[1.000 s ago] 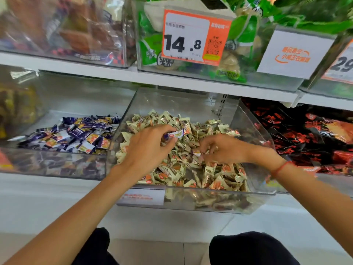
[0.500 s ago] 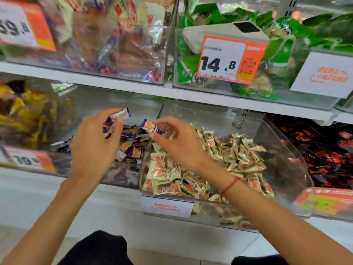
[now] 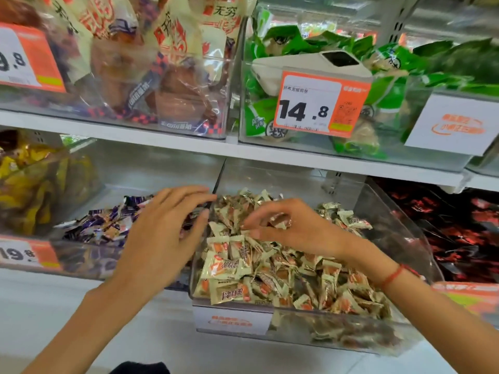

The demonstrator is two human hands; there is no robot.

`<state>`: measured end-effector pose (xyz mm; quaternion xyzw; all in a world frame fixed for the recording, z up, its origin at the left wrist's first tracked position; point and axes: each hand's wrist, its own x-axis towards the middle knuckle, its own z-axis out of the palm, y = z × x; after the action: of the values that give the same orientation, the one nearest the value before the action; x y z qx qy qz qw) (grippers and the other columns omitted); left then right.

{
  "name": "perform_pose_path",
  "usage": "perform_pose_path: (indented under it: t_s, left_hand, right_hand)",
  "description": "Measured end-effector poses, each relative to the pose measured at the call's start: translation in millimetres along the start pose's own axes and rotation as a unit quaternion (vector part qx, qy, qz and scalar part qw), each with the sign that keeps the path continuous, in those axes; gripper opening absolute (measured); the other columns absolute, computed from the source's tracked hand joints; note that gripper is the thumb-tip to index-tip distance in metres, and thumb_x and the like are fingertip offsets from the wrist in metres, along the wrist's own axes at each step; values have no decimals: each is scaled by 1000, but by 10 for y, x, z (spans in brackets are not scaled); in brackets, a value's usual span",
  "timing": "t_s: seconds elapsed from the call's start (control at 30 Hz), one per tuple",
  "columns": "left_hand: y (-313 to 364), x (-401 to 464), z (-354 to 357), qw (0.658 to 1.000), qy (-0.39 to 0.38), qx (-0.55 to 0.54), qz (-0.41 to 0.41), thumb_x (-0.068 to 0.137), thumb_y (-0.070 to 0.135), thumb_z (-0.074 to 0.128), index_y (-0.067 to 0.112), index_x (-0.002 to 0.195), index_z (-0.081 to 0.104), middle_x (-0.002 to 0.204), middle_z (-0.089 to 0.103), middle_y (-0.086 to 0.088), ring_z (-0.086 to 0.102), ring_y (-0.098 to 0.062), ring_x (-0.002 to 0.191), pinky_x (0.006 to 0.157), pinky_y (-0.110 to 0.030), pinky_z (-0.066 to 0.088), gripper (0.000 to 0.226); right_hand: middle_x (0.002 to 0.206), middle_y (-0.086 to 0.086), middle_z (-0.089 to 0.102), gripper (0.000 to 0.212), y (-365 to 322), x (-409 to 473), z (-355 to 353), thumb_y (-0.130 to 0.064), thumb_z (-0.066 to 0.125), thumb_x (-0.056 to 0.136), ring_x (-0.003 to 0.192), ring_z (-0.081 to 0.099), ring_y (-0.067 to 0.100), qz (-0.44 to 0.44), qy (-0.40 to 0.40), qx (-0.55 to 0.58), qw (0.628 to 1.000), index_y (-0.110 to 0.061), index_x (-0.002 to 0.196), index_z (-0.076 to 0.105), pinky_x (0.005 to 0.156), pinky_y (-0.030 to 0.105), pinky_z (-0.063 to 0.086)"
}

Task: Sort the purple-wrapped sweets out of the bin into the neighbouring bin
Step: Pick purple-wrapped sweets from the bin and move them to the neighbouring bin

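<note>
Both hands have let go of the purple sweets they carried half a second ago and swung back right. From the head view, the left hand (image 3: 164, 236) hovers flat over the divider, fingers spread wide, holding nothing. The right hand (image 3: 291, 230) is over the cream sweets (image 3: 270, 271) in the right bin (image 3: 399, 238), grip narrow, thumb and forefinger nearly meeting; whether it pinches anything I cannot tell. The purple sweets (image 3: 105, 222) lie in the left bin (image 3: 81, 257). No purple shows on top, so the job now is probably to rake the pile gently, expose strays, and pinch by a wrapper end.
</note>
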<state>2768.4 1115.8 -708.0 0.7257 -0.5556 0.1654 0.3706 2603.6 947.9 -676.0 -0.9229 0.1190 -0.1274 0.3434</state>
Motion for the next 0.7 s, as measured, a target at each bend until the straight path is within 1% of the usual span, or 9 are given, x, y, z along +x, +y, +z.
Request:
perform_pose_path:
  t_s: [0.07,0.13,0.2,0.27,0.33,0.4,0.47,0.63,0.7]
  left_hand:
    - [295,38,133,993,-85,-56,52,93,43,36,34,126,56,133,45,22,34,-1,127,105,-28,28,40]
    - [506,100,297,980,-162,-60,100,97,38,37,39,134,46,141,34,27,22,5,133,112,-26,18,38]
    - [589,160,447,970,-210,-15,125,100,30,34,38,141,35,148,25,25,15,5,137,115,-22,9,42]
    - [527,177,576,955,-262,49,127,101,31,32,35,147,25,155,14,19,9,0,141,119,-28,7,46]
    - [420,160,661,936,-310,109,127,101,38,29,36,149,16,158,-4,14,-4,-6,145,120,-37,8,50]
    - [351,142,695,925,-331,141,123,98,49,22,40,148,12,156,-15,15,-14,-8,144,120,-40,6,52]
    - [349,144,684,920,-342,149,120,97,53,21,41,147,19,152,-17,18,-18,-8,143,120,-41,2,51]
    - [391,145,633,914,-362,152,105,97,56,23,48,136,40,152,-19,21,-24,-5,140,110,-31,-13,43]
    - [394,130,630,916,-358,145,106,92,64,16,48,133,43,153,-18,21,-23,-5,140,108,-31,-13,52]
  right_hand:
    - [115,-19,64,33,100,-211,17,-26,70,86,105,56,-6,28,-77,6,997,-21,118,66,91,9,41]
    - [133,-26,46,52,262,-348,146,-36,69,86,124,39,-10,24,-136,-39,990,-31,134,50,109,14,28]
    - [152,-16,22,73,467,-411,277,-46,69,84,140,17,3,6,-169,-147,975,-38,146,30,119,36,19]
    - [158,-12,6,82,625,-446,326,-50,70,81,145,7,13,-26,-175,-256,950,-41,147,22,116,50,25]
    - [157,-11,6,74,680,-509,279,-47,69,83,143,12,16,-62,-156,-292,942,-41,144,28,108,52,36]
    - [155,-7,12,56,689,-583,172,-39,64,88,138,25,18,-87,-139,-317,934,-36,138,39,99,36,44]
    - [154,-5,18,42,725,-654,62,-27,60,92,133,33,19,-92,-132,-351,923,-31,131,48,90,25,42]
    - [152,-8,26,35,842,-801,-253,-19,54,95,128,41,18,-25,-138,-452,881,-35,126,55,75,25,44]
    - [156,-8,23,43,852,-847,-401,-15,53,94,134,40,18,42,-139,-467,872,-39,129,54,83,30,48]
